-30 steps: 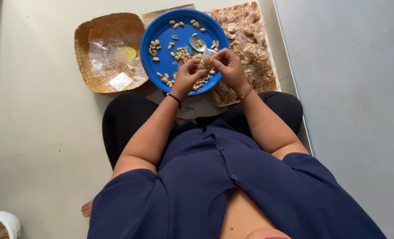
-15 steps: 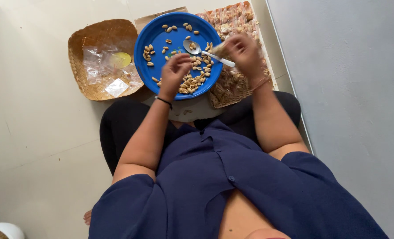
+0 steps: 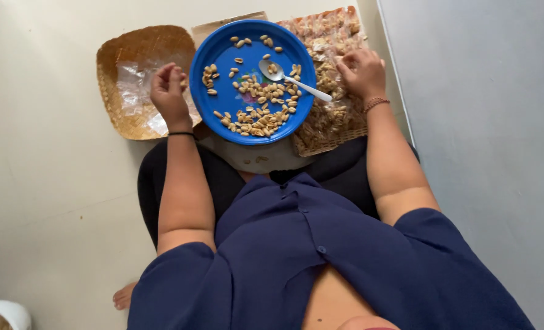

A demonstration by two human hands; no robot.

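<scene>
Peanuts [image 3: 256,116] lay scattered over a round blue plate [image 3: 223,98] that rested on the person's lap, most of them heaped toward the near rim. A metal spoon [image 3: 287,76] lay in the plate with its bowl up among the nuts and its handle pointing to the right rim.

The left hand [image 3: 169,91] hovered just beside the plate's left edge, over a shallow woven tray [image 3: 116,55] lined with clear plastic. Its grip was pressed together, fingertips bunched as though pinching something small, but I could not tell what, if anything, sat between them. The peanuts on the plate lay to the right of that hand, near but not touching it.

The right hand [image 3: 362,72] was on the other side, past the plate's right rim, resting on a flat woven mat [image 3: 330,131] piled with clear packets of peanuts [image 3: 327,43]. Its fingers curled down onto the packets, and whether they actually gripped one I could not tell. The spoon's handle ended close to that hand without touching it.

Both trays sat on the pale floor [image 3: 39,183]. A white container [image 3: 3,313] showed at the lower left corner.
</scene>
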